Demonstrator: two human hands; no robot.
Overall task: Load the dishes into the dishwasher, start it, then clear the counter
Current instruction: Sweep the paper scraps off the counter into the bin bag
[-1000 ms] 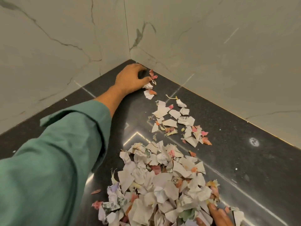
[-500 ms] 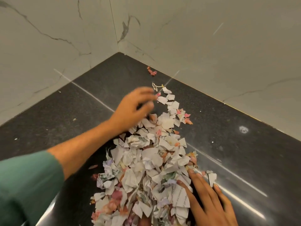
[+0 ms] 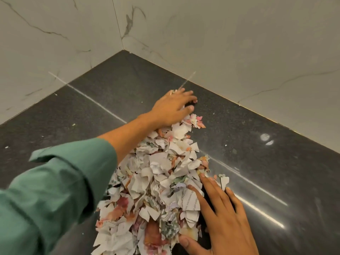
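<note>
Two marble walls meet in a corner at the back, and the dark counter runs up to both. Bare counter lies wide to the left of the pile, and to the right up to the wall's base. A long pile of torn paper scraps runs from the near edge of view toward the corner. The left hand, in a green sleeve, lies palm-down at the pile's far end, fingers spread and loose, gripping nothing. The right hand rests flat against the pile's right flank, fingers straight. One scrap lies just beyond its fingertips.
</note>
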